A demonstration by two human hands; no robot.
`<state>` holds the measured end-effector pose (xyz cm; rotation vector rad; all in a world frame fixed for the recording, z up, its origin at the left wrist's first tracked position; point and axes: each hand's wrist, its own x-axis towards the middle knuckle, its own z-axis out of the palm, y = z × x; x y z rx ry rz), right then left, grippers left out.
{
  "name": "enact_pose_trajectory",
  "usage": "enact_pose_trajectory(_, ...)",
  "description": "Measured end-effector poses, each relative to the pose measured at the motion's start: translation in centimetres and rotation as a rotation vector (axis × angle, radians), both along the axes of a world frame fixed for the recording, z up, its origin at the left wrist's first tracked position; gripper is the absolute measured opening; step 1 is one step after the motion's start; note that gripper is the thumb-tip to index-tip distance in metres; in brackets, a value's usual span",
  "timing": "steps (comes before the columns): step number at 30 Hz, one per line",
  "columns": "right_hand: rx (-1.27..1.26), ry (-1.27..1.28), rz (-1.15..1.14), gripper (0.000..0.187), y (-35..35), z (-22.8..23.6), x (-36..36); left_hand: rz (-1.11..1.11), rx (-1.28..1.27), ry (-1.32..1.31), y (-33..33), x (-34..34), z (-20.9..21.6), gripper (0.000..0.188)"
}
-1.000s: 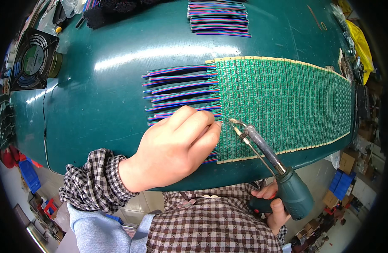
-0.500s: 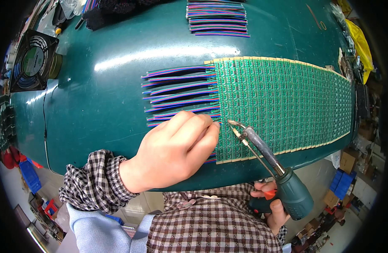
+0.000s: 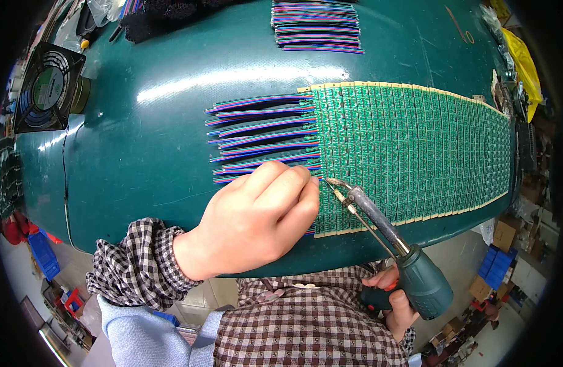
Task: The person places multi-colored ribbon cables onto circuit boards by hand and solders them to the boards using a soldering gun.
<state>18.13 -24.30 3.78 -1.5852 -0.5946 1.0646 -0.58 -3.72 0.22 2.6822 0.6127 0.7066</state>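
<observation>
Ribbon cables [image 3: 257, 101] line the left edge's far stretch on the circuit boards [image 3: 410, 147], columns rightward look unwired, the left hand [image 3: 254, 217] apparently pinches another cable, fingertips together, and the right hand [image 3: 401, 310] wraps around a soldering gun [image 3: 425, 282].

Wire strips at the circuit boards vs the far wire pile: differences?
The wire strips lie spaced out in a row; the far wire pile is packed close together.
The wire strips' right ends reach the left edge of the circuit boards; the far wire pile lies apart from them.
The left hand hides part of the wire strips; no hand covers the far wire pile.
Both show blue and red strands running roughly left to right.
</observation>
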Motion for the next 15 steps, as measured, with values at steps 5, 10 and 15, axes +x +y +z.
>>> enact_pose_trajectory(5,-0.022,0.022,0.021,0.060,-0.30,-0.10,0.30,0.002,0.001,0.005,-0.05,0.02,0.15,0.033)
enact_pose_trajectory(10,-0.023,0.032,0.020,0.056,-0.13,-0.02,0.21,0.001,0.026,-0.008,0.00,0.07,-0.01,0.033)
enact_pose_trajectory(15,-0.024,0.033,0.001,0.054,-0.17,-0.10,0.15,0.000,0.019,-0.009,0.01,0.21,-0.06,0.031)
